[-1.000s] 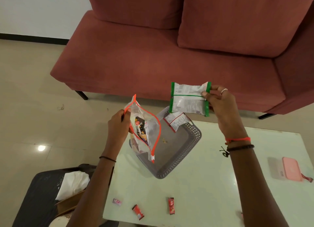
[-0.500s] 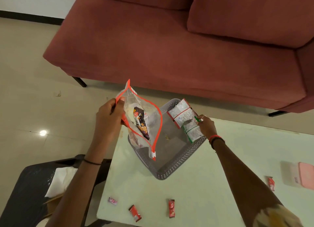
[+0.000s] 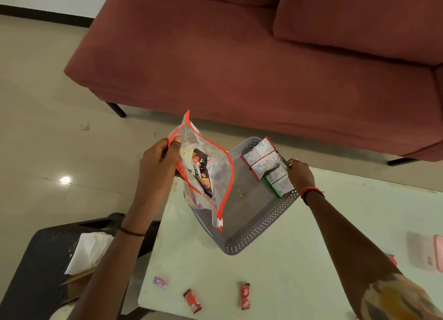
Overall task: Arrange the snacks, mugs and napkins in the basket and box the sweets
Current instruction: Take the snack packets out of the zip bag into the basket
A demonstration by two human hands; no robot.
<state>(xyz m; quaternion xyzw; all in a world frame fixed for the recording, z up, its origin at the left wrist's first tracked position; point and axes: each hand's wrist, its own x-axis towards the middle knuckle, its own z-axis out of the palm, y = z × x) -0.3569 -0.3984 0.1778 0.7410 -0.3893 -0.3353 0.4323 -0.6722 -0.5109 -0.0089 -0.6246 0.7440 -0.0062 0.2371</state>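
Left hand (image 3: pixel 155 166) was centre-left, its grip pinching the rim of a clear zip pouch with orange edging (image 3: pixel 223 176), held open above the left side of a grey perforated plastic basket (image 3: pixel 259 231) on the pale worktop (image 3: pixel 287 283). A dark snack pack (image 3: pixel 202 173) sat inside the pouch. Right hand (image 3: pixel 300 176) was right of centre, grip curled on the edge of a green-trimmed white packet (image 3: pixel 279 184). That packet lay in the basket's far-right corner, touching a red-trimmed white packet (image 3: pixel 260 158). Red wrapped sweets (image 3: pixel 192 300) and a pink wrapped sweet (image 3: pixel 160 282) lay along the worktop's lower edge.
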